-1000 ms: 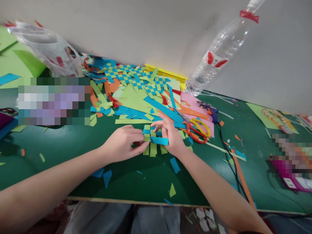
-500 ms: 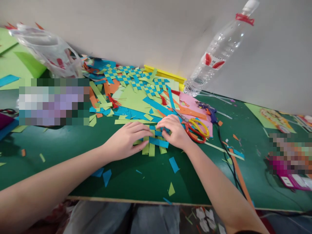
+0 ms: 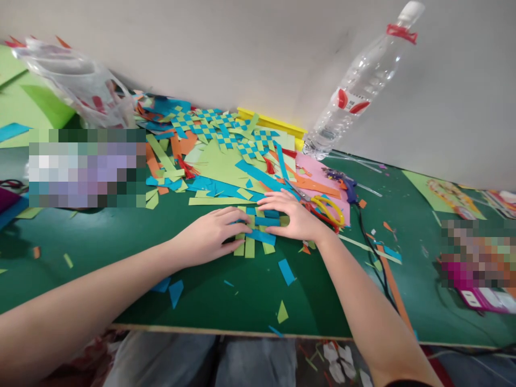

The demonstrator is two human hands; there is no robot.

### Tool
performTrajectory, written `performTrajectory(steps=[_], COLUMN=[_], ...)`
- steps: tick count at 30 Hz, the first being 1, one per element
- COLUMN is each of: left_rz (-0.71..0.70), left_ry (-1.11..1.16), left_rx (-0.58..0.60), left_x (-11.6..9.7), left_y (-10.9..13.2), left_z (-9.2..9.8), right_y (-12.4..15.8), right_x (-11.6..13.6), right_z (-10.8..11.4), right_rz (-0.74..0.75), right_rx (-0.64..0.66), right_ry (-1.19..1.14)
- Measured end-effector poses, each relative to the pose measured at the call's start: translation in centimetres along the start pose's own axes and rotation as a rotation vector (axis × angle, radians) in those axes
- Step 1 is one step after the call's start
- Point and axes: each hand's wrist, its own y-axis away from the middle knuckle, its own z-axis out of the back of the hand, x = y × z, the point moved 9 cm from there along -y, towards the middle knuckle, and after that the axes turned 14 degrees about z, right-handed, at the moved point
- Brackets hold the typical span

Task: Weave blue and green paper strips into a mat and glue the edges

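A small weave of blue and light green paper strips (image 3: 264,236) lies on the green table in front of me. My left hand (image 3: 215,234) rests on its left side, fingers stretched out across the strips and thumb apart. Over the right side is my right hand (image 3: 294,216), with its fingers spread and the thumb near the end of a blue strip. Parts of the weave are hidden beneath both hands. Just beyond it lies a loose light green strip (image 3: 220,201). Scissors (image 3: 342,217) with yellow and red handles lie right of my right hand.
Woven blue-green paper pieces (image 3: 228,141) lie at the back by a yellow strip (image 3: 274,121). A plastic bottle (image 3: 355,94) stands against the wall. A plastic bag (image 3: 91,88) sits at the left. A black cord (image 3: 368,242) crosses the right side; paper scraps (image 3: 287,272) lie nearer me.
My right hand's fingers and thumb have spread apart, and the hand has shifted slightly right, uncovering more of the weave. My left fingers have flattened lower onto the strips.
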Motion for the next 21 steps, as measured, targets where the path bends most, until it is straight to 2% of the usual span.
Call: performTrajectory(steps=[10,21], left_rz=[0.012,0.023], left_ry=[0.025,-0.07], left_rx=[-0.028,-0.048], left_x=[-0.1,0.5], left_y=[0.0,0.0], left_z=[0.3,0.1], right_y=[0.0,-0.6], right_x=[-0.1,1.3], right_z=[-1.2,-0.7], right_rz=[-0.033,0.057], right_rx=[0.022,-0.054], right_ry=[0.056,0.129])
